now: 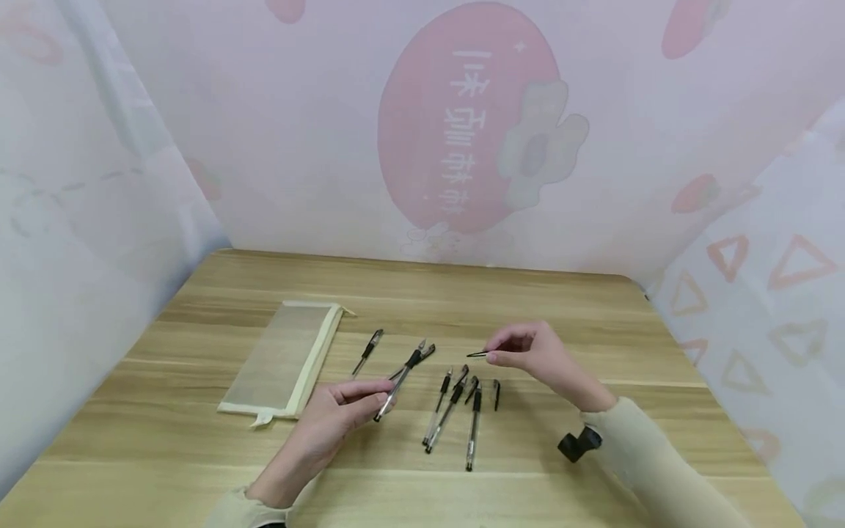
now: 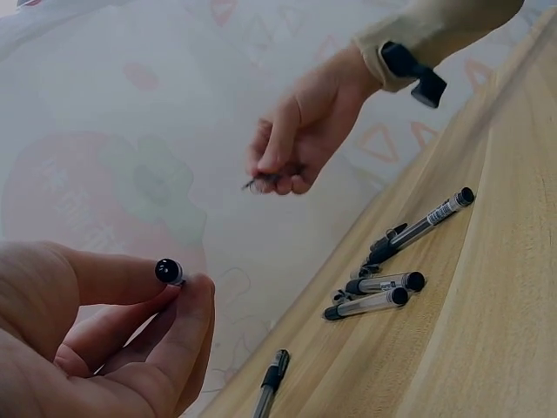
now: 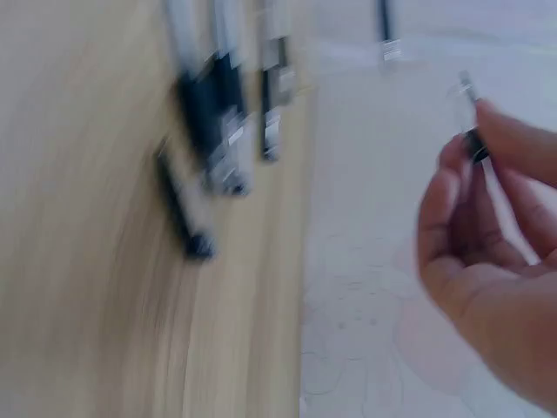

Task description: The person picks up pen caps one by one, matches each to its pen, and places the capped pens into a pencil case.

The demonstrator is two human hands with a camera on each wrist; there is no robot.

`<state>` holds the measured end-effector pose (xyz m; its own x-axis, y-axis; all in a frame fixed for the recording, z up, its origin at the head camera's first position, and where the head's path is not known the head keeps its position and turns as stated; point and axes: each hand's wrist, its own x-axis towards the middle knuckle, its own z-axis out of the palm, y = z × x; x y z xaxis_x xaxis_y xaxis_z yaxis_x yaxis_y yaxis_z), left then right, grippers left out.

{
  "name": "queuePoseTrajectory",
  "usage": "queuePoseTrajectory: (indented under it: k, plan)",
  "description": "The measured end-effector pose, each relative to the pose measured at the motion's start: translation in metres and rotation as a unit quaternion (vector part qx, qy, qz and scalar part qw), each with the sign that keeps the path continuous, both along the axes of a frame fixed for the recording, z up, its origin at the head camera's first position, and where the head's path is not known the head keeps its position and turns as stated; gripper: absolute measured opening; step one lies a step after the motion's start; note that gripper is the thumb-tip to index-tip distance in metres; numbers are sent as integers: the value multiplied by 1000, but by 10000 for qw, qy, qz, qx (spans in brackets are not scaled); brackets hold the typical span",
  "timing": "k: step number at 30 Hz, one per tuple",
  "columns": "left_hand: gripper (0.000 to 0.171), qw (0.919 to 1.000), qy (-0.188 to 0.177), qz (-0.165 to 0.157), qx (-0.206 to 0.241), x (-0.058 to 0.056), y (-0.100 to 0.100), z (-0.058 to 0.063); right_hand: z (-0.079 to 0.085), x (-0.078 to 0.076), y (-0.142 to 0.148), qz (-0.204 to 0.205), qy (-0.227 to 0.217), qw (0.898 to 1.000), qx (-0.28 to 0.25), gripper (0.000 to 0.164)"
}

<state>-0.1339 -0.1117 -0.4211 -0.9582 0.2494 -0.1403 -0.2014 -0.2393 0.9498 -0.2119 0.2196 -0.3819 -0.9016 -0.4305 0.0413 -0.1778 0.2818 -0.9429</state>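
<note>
Your left hand pinches one slanted pen, tip away-right; right hand pinches one cap; three pens lie between.

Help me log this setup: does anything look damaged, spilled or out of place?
Nothing looks spilled or broken. Slightly odd: a loose black cap lies by itself on the table, and the pen in the left hand has its tip bare, where a cap might normally sit.

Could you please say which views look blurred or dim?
Right wrist view: clear plastic pens with black grips and a black cap are smeared; left wrist view: pens fairly crisp, dimmer; head view: brighter, faint shadows on the brown wooden table.
</note>
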Motion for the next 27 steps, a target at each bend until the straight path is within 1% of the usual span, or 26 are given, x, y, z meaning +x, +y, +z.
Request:
queuePoseTrajectory:
  k: [2,5,10,12,15,18,22,27]
  plan:
    - [34,10000,-3,-24,-64,0,-2,-1,3,10,0,-223,-252,9993,-136,26]
    - [33,10000,-1,-48,-73,0,-4,-2,6,22,-2,-573,-448,9969,-287,31]
    - [35,9999,10,-125,-29,0,-5,-5,5,32,-6,-1221,-581,9891,-582,28]
    - [35,9999,-26,-121,-44,1,-7,-6,4,36,-9,-1407,-611,9855,-728,27]
    - [35,9999,-105,-92,-70,2,-8,-6,4,41,-13,-1563,-610,9810,-977,28]
    - [36,9998,-142,-116,-66,3,-7,-7,5,45,-16,-1637,-552,9764,-1294,29]
    - [36,9997,-164,-172,-22,3,-7,-8,3,49,-17,-1745,-476,9709,-1568,27]
    - [33,9993,-164,-339,-63,5,-8,-8,-6,50,-22,-1909,-730,9593,-1948,24]
